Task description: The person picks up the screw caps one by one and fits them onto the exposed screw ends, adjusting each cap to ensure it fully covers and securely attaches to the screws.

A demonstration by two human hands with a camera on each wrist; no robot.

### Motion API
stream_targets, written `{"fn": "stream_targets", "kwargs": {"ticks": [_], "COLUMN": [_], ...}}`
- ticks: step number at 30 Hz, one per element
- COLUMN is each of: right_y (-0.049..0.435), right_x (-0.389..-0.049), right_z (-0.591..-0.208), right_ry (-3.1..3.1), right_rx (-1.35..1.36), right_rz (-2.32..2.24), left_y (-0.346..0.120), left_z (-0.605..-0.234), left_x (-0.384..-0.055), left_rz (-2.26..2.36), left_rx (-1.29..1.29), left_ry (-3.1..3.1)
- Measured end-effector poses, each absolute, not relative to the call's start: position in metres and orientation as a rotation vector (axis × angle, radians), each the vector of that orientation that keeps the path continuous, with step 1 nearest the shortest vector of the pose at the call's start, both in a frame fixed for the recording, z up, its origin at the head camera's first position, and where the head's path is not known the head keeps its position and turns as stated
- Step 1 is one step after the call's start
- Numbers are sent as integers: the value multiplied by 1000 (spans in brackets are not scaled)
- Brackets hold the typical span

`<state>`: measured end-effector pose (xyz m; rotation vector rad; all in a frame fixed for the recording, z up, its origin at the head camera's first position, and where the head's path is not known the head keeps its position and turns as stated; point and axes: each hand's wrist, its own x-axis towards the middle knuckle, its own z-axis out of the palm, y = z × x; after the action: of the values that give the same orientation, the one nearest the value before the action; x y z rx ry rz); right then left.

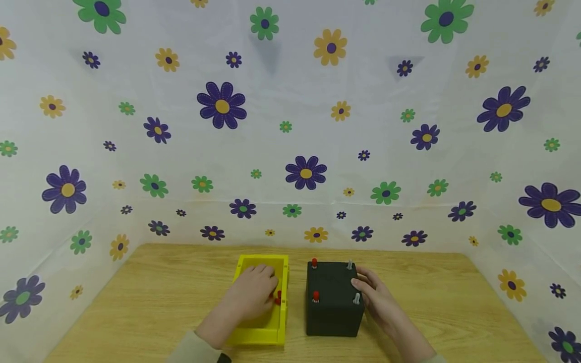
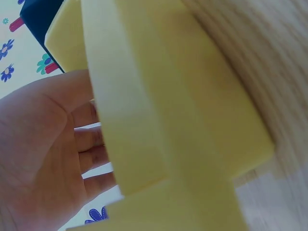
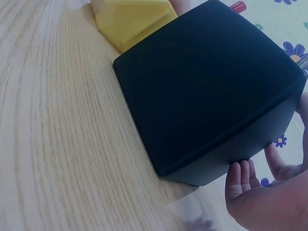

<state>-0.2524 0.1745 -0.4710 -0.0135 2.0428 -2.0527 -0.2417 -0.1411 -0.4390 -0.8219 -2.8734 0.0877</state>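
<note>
My left hand (image 1: 254, 290) reaches down into a yellow bin (image 1: 258, 337); in the left wrist view its fingertips are hidden behind the bin's wall (image 2: 130, 106). Small red pieces (image 1: 278, 298) show in the bin beside that hand. To the right stands a black box (image 1: 333, 277) with two red-capped posts (image 1: 315, 296) along its left side and two bare silver posts (image 1: 356, 299) along its right. My right hand (image 1: 379, 300) rests against the box's right side, thumb at the top edge. In the right wrist view its fingertips (image 3: 234, 168) touch the side wall.
Both containers stand on a light wood table (image 1: 172, 282), a narrow gap between them. A white sheet (image 1: 272, 151) printed with flowers rises behind the table and along both sides.
</note>
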Motion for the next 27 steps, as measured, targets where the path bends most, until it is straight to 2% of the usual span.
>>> {"fn": "stream_targets", "kwargs": {"ticks": [27], "right_y": [175], "right_x": [-252], "right_z": [-472], "right_ry": [2035], "right_rx": [-15], "right_rz": [-2063], "left_y": [-141], "left_z": [-428], "left_x": [-240], "left_rz": [112], "left_rx": [-855], "left_ry": [-2877]}}
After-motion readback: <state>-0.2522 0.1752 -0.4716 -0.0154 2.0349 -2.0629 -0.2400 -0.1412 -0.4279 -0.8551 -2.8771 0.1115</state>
